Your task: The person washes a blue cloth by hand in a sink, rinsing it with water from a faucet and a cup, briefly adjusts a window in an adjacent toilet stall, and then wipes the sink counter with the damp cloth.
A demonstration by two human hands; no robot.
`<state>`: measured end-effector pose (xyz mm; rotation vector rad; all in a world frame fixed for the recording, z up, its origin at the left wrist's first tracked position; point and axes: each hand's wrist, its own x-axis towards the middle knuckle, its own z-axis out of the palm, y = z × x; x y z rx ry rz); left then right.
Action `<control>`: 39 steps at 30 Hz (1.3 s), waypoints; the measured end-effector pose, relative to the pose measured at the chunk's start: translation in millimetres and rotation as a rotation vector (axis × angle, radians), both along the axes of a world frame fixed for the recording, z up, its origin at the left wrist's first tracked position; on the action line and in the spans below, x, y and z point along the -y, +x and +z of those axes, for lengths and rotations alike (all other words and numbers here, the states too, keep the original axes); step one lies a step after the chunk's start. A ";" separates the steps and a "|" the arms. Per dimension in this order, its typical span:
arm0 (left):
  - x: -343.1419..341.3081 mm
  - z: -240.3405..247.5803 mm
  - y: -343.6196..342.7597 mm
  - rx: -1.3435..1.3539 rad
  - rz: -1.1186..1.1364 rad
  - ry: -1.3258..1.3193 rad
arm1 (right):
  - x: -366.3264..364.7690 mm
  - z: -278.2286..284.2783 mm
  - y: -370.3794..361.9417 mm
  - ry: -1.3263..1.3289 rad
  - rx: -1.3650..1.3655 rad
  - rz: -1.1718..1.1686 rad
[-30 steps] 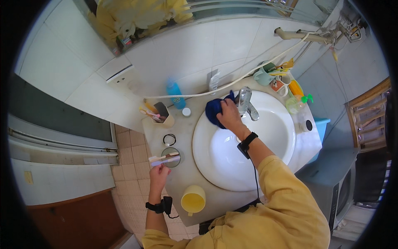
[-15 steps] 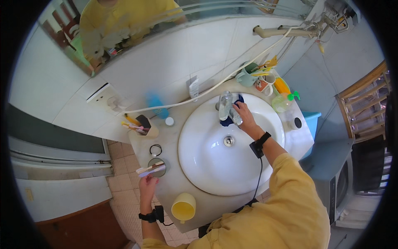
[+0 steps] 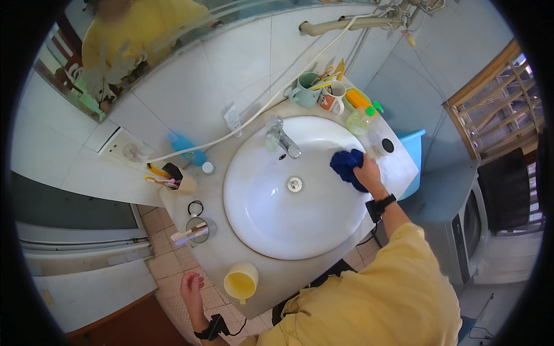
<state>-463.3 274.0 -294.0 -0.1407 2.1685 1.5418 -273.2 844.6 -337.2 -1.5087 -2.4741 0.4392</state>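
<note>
A crumpled dark blue cloth (image 3: pixel 345 166) is bunched under my right hand (image 3: pixel 368 173), whose fingers are closed on it against the right inner wall of the white washbasin (image 3: pixel 265 222). The chrome faucet (image 3: pixel 281 138) stands at the basin's back. My left hand (image 3: pixel 192 285) is off the counter's left edge, empty, its fingers loosely curled and a little apart. Nearest to it are a yellow mug (image 3: pixel 241 281) and a clear glass (image 3: pixel 205 229) with toothbrushes (image 3: pixel 189 234) lying across it.
Left on the counter: a holder (image 3: pixel 183 183) with combs, a black hair tie (image 3: pixel 195 208), a blue bottle (image 3: pixel 187 149). Back right: a green mug (image 3: pixel 306 91), a patterned mug (image 3: pixel 332 98), a green-topped pump bottle (image 3: pixel 360 121). A white hose (image 3: pixel 268 105) crosses behind.
My right hand has moved from the faucet to the basin's right side with the cloth. My left hand has drawn back from the toothbrushes. The whole view has shifted.
</note>
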 end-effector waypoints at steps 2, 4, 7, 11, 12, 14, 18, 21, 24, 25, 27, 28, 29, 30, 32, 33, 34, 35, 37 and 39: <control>7.7 3.3 7.5 -0.014 -0.008 0.003 | 13.5 -2.4 39.1 -0.077 0.014 -0.129; 16.8 5.9 15.0 -0.063 -0.003 0.018 | 39.3 -1.3 68.1 -0.200 0.034 -0.222; 18.3 16.9 28.3 -0.157 0.017 0.056 | 94.8 2.4 100.2 -0.372 -0.012 -0.251; 0.6 54.9 61.9 -0.314 -0.097 0.080 | 175.0 8.3 117.8 -0.479 -0.021 -0.120; -15.2 74.6 76.4 -0.255 -0.212 0.147 | 186.8 2.3 123.9 -0.487 -0.033 -0.049; -40.4 89.3 98.0 -0.106 -0.490 0.256 | 204.5 5.6 127.0 -0.578 -0.066 0.092; -116.9 61.4 139.0 -0.008 -0.884 0.283 | 218.6 7.3 129.0 -1.110 -0.314 0.192; -153.4 11.6 161.9 -0.095 -0.961 0.264 | 236.9 27.9 116.5 -1.460 -0.452 0.412; -170.4 -8.6 173.4 0.136 -0.936 0.431 | 246.0 62.3 114.1 -1.383 -0.368 0.479; -175.6 -8.9 179.0 0.304 -0.891 0.524 | 243.7 60.5 117.2 -1.062 -0.445 0.630; -191.3 -0.1 191.5 0.421 -0.765 0.612 | 231.4 69.3 126.9 -0.628 -0.386 0.781; -200.9 5.7 198.3 0.537 -0.626 0.709 | 222.8 74.6 134.5 -0.634 -0.400 0.779; -212.1 19.7 208.0 0.521 -0.518 0.690 | 213.8 78.2 142.8 -0.720 -0.528 0.785; -220.9 28.1 215.5 0.510 -0.524 0.684 | 205.0 81.6 153.2 -0.797 -0.655 0.791; -239.6 41.6 229.0 0.525 -0.426 0.691 | 182.3 58.9 177.4 -1.042 -0.831 0.697; -250.8 47.1 236.6 0.521 -0.409 0.733 | 172.5 45.7 189.2 -1.340 -1.184 0.367; -262.9 56.6 243.9 0.515 -0.418 0.731 | 165.9 32.9 200.2 -1.606 -1.517 -0.018; -271.5 65.7 250.3 0.543 -0.380 0.763 | 169.0 36.0 198.2 -1.610 -1.546 -0.121; -291.3 72.8 267.5 0.544 -0.342 0.747 | 173.8 16.7 209.3 -1.408 -1.382 0.240; -298.2 68.6 276.7 0.229 -0.494 0.535 | 185.0 35.5 217.3 -1.056 -1.189 0.541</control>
